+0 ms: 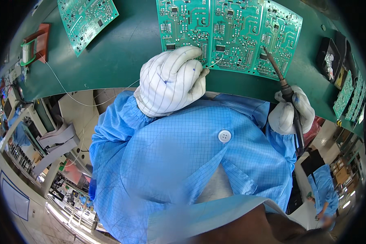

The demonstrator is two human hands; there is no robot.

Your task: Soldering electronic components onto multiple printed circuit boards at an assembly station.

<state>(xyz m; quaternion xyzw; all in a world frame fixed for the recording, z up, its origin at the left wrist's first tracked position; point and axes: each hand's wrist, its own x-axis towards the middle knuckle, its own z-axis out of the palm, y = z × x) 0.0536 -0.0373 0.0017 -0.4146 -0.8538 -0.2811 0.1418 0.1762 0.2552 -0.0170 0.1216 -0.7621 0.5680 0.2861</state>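
Note:
A green circuit board panel [232, 36] in joined sections lies on the bench in front of me. My left hand [173, 81], in a white striped glove, is closed at the panel's lower left edge. Thin solder wire [216, 64] sticks out from its fingertips over the middle section. In my right hand [293, 112], also gloved, is a soldering iron [287, 91], gripped by its dark handle. The iron's tip points up and left, over the right section of the panel; whether it touches cannot be made out.
A solder spool [27, 53] on a reddish-brown stand sits at the left, its wire trailing to my left hand. Another circuit board [87, 22] lies at the upper left. At the right are a black container [328, 61] and several upright boards [349, 97]. A person in blue [326, 187] is at the lower right.

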